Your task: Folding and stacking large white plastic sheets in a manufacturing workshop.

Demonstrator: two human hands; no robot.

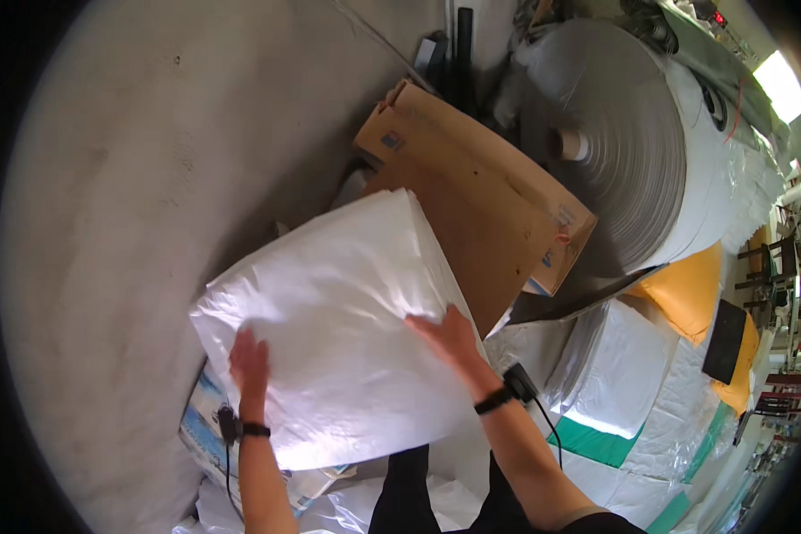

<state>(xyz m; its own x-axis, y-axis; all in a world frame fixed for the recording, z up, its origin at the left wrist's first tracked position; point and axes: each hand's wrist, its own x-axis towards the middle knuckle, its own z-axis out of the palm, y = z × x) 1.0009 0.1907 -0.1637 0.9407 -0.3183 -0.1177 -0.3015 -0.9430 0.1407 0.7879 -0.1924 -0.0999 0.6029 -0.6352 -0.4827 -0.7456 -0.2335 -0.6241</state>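
Note:
A thick folded stack of white plastic sheeting (pixel 338 285), glossy and lightly wrinkled, lies tilted in front of me. On its left part rests my left hand (pixel 249 363), slightly blurred, fingers stretched out. My right hand (pixel 451 338) touches the stack near its right edge, with thumb and fingers spread. Neither hand is closed round anything. Both wrists wear a black band with a small cabled device. Beneath the stack's left side a blue-and-white printed package (pixel 209 414) sticks out; the stack hides most of it.
Beyond the stack leans a brown cardboard box (pixel 498 165), and behind it a large roll of grey-white sheet (pixel 614 133). More white folded sheets (pixel 614 365) lie at right, near yellow bags (pixel 685 294). Crumpled plastic (pixel 356 512) is by my legs. A concrete surface (pixel 125 222) fills the left.

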